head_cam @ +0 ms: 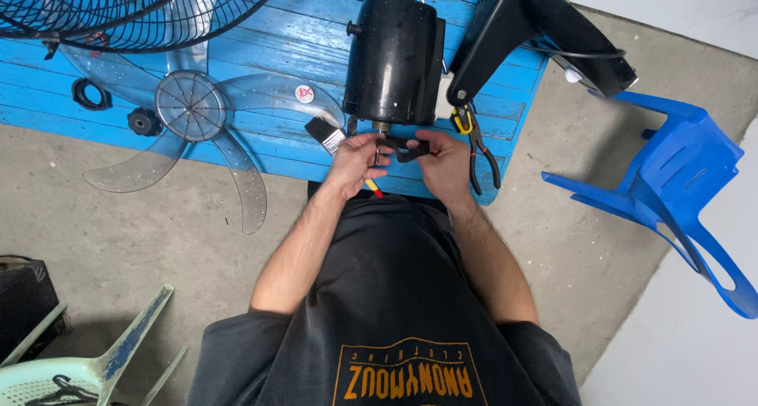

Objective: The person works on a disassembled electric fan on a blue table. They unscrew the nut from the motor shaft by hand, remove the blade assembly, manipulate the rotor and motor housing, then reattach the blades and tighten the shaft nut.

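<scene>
A: Both hands, left hand [353, 158] and right hand [443, 163], gripping one small black part [406, 148] between them, just below the black motor housing [393, 59].

B: Noted. Pliers [478, 149] just right of the right hand, on the blue counter [276, 43]; possibly a screwdriver under the left.

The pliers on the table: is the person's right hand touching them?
Apart. The head view shows the right hand on a small black part, with a strip of blue table between it and the pliers.
</scene>
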